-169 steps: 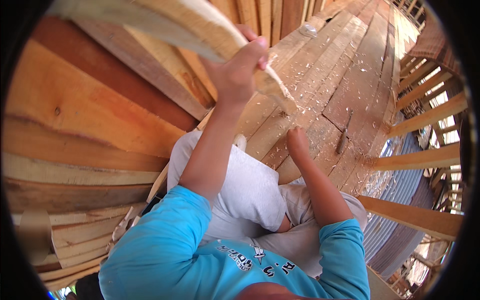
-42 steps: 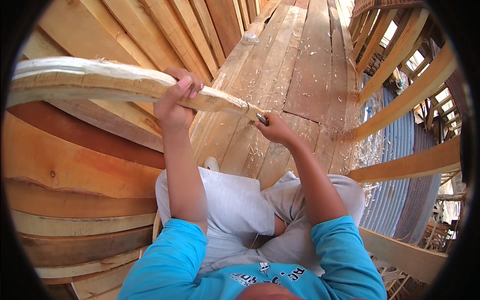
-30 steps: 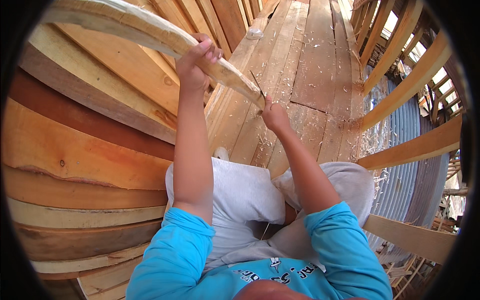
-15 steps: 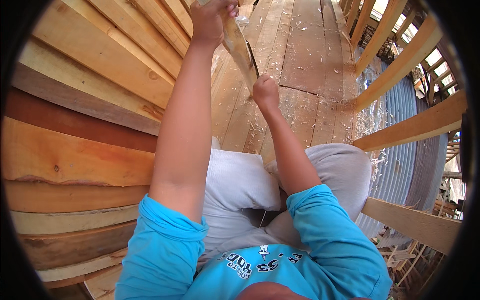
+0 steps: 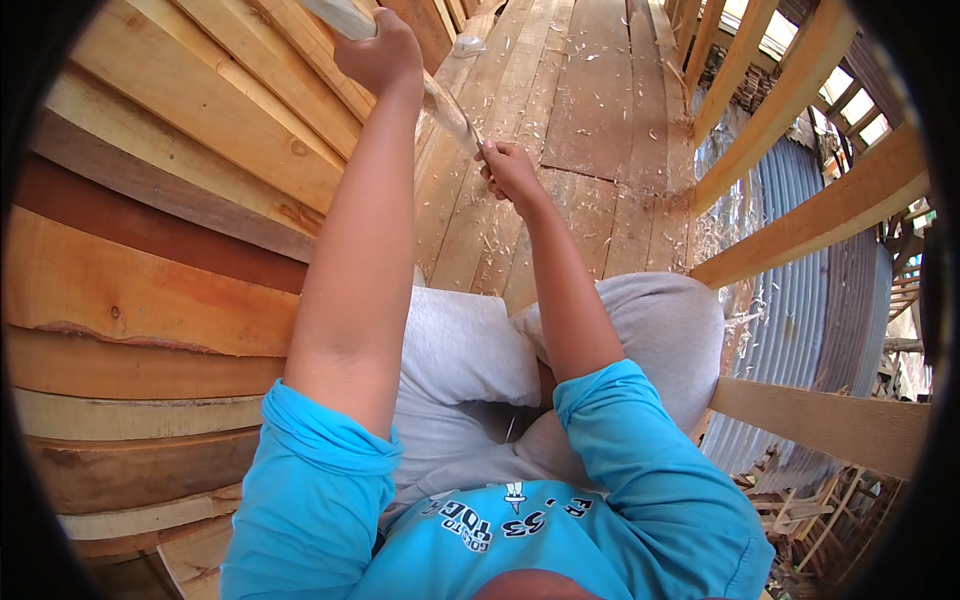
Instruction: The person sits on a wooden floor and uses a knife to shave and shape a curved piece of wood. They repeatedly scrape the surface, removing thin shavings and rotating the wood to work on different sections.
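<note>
1. Far up at the top edge, the left hand (image 5: 378, 50) is clenched around a pale wooden stick (image 5: 440, 105) that slants down to the right.
2. Just below, the right hand (image 5: 510, 170) is curled shut at the stick's lower end; what it grips is too small to tell.
3. Under both, the plank floor (image 5: 590, 130) is scattered with shavings (image 5: 585, 110).
4. Stacked boards (image 5: 150, 250) fill the left.

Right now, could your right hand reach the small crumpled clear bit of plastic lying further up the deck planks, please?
Probably not without shifting. The right hand is gripping the lower end of the pale wooden strip that the left hand holds up, and the plastic scrap lies well beyond it. The planks between carry only shavings.
</note>
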The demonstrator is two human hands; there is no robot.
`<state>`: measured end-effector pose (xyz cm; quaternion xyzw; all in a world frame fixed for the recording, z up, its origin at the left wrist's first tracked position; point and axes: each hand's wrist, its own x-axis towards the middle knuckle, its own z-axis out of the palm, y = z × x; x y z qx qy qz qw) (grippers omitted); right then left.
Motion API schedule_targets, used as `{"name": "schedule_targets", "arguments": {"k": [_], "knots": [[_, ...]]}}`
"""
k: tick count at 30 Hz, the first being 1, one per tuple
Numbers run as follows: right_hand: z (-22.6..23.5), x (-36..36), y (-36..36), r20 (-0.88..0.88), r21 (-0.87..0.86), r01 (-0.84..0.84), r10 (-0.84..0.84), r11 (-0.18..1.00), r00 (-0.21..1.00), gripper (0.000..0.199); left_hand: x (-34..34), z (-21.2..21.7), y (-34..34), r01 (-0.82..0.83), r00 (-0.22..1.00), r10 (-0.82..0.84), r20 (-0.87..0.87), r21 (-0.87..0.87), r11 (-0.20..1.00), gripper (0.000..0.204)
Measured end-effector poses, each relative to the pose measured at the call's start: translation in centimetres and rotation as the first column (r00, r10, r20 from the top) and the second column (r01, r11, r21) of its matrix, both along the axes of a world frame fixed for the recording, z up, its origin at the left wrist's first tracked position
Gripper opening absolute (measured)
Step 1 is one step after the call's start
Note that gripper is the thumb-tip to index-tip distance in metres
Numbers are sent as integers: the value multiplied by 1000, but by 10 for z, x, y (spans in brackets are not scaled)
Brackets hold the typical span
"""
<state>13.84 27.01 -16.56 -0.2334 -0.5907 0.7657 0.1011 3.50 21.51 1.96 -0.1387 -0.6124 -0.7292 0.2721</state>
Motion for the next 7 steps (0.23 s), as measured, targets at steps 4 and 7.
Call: {"name": "schedule_targets", "arguments": {"k": [4, 7], "knots": [[-22, -11, -10, 246, -172, 15, 28, 985, 969, 35, 0, 1, -18, -226, 974, 225, 14, 13, 974, 21], [-46, -23, -27, 342, -225, 136, -52, 965, 938, 34, 4, -4, -24, -178, 982, 177, -62, 0, 984, 60]]}}
